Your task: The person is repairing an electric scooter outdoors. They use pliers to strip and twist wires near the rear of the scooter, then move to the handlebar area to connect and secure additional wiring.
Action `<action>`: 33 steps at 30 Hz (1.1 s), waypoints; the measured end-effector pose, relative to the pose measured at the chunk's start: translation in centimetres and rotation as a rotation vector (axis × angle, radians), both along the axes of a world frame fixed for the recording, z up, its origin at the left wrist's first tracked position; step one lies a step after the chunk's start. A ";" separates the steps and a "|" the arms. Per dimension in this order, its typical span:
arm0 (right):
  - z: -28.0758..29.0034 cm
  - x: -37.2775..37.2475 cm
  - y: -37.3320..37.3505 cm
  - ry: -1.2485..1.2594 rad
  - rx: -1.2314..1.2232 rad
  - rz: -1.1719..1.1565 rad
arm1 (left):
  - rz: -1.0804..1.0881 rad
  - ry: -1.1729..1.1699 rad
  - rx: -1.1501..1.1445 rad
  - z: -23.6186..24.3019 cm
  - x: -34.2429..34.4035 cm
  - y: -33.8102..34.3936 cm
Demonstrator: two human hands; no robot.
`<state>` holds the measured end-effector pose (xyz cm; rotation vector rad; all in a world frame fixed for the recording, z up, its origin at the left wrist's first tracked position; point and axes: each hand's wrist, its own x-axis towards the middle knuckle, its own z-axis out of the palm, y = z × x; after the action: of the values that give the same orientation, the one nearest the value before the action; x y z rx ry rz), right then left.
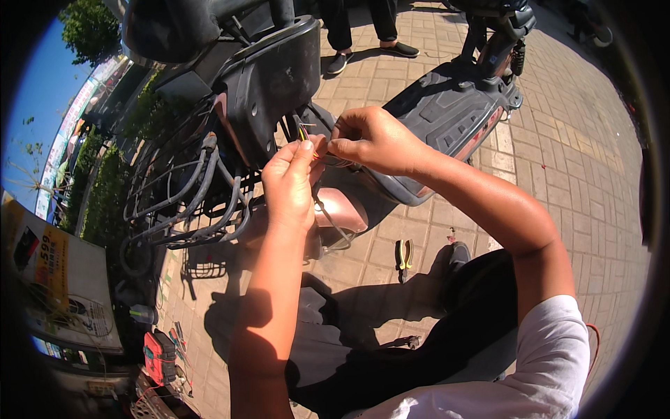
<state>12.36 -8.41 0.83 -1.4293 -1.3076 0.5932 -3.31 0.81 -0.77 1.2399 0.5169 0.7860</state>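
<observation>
The coloured wires [304, 133] emerge from the scooter's black panel [272, 84], lying between both hands. Left hand [289, 185] and right hand [373, 140] each pinch them closed.

Both forearms rose from the lower edge and met near the middle of the view. The left hand [289, 183] stood upright, fingers pinched together at the top. The right hand [373, 140] curled in from the right, its fingertips pinched just beside the left's.
</observation>
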 end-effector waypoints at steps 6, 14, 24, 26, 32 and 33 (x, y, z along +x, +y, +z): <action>0.1 -1.1 1.2 0.184 0.064 -0.014 | -0.093 0.130 0.160 0.6 -0.5 0.7; 0.4 -1.5 1.7 0.201 0.007 0.009 | -0.133 0.250 0.335 1.1 -0.8 1.1; 1.0 1.0 1.4 0.104 -0.099 0.158 | -0.104 0.056 0.115 0.1 -0.4 0.3; 0.8 1.3 1.4 0.158 -0.128 0.217 | -0.131 0.077 0.082 0.3 -0.6 0.5; 2.0 -1.5 -1.0 -0.069 -0.063 0.133 | -0.120 -0.135 -0.017 -0.8 -0.5 0.7; 1.4 -2.0 -1.1 -0.160 0.019 0.049 | -0.104 -0.140 -0.020 -0.9 -0.4 0.7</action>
<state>10.33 -9.51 2.25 -1.4567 -1.4737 0.5061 -3.75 1.47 -1.70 1.1742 0.3436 0.7715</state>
